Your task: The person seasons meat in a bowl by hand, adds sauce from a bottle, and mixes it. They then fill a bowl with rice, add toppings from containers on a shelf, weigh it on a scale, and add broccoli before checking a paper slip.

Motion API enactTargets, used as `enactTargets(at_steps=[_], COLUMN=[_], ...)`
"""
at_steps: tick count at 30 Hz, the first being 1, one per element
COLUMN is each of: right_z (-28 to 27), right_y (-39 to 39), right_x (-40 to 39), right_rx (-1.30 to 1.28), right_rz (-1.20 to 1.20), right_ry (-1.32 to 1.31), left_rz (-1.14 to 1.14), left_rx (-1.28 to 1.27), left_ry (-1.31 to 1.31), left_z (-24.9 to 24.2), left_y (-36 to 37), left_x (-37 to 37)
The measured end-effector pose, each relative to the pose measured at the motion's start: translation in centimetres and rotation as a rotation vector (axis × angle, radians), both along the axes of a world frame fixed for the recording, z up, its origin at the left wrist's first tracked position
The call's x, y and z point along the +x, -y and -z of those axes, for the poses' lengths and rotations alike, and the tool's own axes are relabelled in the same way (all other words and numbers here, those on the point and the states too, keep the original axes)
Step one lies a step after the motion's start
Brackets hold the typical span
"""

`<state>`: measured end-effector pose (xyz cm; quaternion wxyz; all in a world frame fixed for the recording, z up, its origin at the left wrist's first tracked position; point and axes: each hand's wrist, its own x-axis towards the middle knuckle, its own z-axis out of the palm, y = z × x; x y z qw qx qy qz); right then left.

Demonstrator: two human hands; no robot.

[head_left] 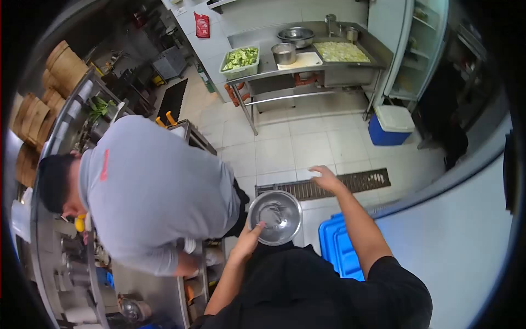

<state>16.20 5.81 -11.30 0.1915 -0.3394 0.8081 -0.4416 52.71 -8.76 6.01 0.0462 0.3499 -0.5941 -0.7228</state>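
Note:
A round metal bowl (284, 211) is held at its left rim by my left hand (247, 240), with the thumb over the edge. A small amount of something pale lies at the bottom of the bowl; I cannot make out what it is. My right hand (326, 180) is held out to the right of the bowl, above the floor drain grate (350, 182). Its fingers are apart and nothing is in it. Below my right forearm is a blue plastic lid or bin (333, 244).
At left a co-worker in a grey shirt (159, 186) bends over a steel counter (148, 285). Ahead stands a steel sink table (257, 74) with a tub of cut greens (241, 59) and pots. A blue cooler (390, 129) sits on the floor near a glass-door fridge (419, 55).

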Motion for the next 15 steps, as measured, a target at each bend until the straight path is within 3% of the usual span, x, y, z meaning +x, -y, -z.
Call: enactTargets(at_steps=[2, 4, 8, 10, 12, 15], right_z=[-8.5, -10.6, -12.1, -11.8, -11.4, -12.9], right_y=[8.1, 15.4, 27.1, 31.7, 36.3, 43.6], right_x=[-3.0, -7.2, -16.3, -20.8, -26.1, -33.2], right_rx=[0.013, 0.025, 0.103, 0.166, 0.126, 0.118], right_rz=[-0.134, -0.185, -0.219, -0.232, -0.238, -0.244], right_ry=[0.141, 0.198, 0.265, 0.184, 0.064, 0.245], left_rz=[-0.075, -0.122, -0.278, -0.449, -0.5, -0.547], left_rx=[0.111, 0.204, 0.148, 0.088, 0.163, 0.154], left_ry=[-0.044, -0.054, -0.146, -0.034, -0.059, -0.171], left_z=[1.6, 1.8, 2.7, -1.2, -1.1, 1.6], left_y=[3.5, 6.8, 15.7, 18.3, 21.9, 26.8], left_x=[-4.2, -8.8, -17.2, -21.1, -24.9, -29.0])
